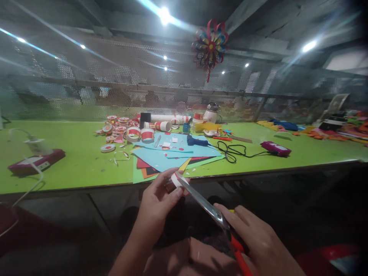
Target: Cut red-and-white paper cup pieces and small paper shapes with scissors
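Left hand (156, 203) pinching a small red-and-white paper ring (176, 179) just below the green bench (71, 165) edge; right hand (255, 237) closed around red-handled scissors (207, 209), blades touching the ring. Risky: blade tips right beside the left fingertips (178, 191), so a slip could nick them. Flimsy ring likely to crush or tear crooked under a tight pinch. Dim light, hard to judge the cut line.

Left hand (156, 201) pinching small red-and-white paper strip (176, 179); right hand (253, 237) gripping red-handled scissors (207, 207), blades at strip; green table (71, 161) beyond, bearing blue paper sheets (169, 153)
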The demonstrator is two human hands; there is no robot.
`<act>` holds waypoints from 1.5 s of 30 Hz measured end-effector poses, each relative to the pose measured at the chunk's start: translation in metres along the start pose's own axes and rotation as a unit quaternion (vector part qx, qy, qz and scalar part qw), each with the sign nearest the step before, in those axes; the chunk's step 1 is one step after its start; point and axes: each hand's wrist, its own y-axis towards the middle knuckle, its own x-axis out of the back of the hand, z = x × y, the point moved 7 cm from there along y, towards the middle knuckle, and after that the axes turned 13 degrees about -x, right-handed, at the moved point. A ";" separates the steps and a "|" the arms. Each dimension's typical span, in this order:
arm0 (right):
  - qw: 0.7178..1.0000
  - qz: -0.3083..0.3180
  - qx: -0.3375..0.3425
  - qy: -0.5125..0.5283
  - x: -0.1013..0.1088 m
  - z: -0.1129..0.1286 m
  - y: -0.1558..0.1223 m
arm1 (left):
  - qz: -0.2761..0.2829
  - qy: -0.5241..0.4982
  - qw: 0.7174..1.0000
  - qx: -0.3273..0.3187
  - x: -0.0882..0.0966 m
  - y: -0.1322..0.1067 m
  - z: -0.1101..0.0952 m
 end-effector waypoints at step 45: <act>0.998 0.066 -0.018 0.010 0.004 -0.006 0.004 | -0.031 -0.014 0.999 -0.006 0.001 0.003 -0.002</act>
